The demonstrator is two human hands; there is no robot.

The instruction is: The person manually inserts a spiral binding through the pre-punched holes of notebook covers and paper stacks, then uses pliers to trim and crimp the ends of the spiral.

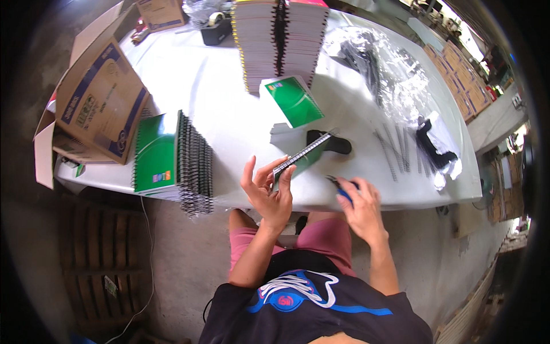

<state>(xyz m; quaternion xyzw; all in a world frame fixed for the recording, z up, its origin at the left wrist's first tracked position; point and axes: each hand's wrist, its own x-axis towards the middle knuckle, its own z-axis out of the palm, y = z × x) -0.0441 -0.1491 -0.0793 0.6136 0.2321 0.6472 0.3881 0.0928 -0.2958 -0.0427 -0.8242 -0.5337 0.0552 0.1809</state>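
My left hand (269, 195) grips a spiral notebook (306, 150) near the table's front edge, its coil-bound spine turned up and slanting away to the right. Thumb and fingers pinch the near end of the spine. In my right hand (365, 209), just to the right and apart from the notebook, is a pair of pliers (344, 192) with blue handles, jaws pointing up-left. Beyond the held notebook lies another green-covered notebook (293, 101). A black object (338, 144) sits partly hidden behind the held one. Loose wire spirals (395, 150) lie to the right.
At left, a stack of green spiral notebooks (156, 150) stands beside an open cardboard box (100, 103). Tall notebook stacks (258, 51) rise at the back, near a tape dispenser (215, 31). Clear plastic wrap (395, 74) and a black item on white material (435, 144) lie right.
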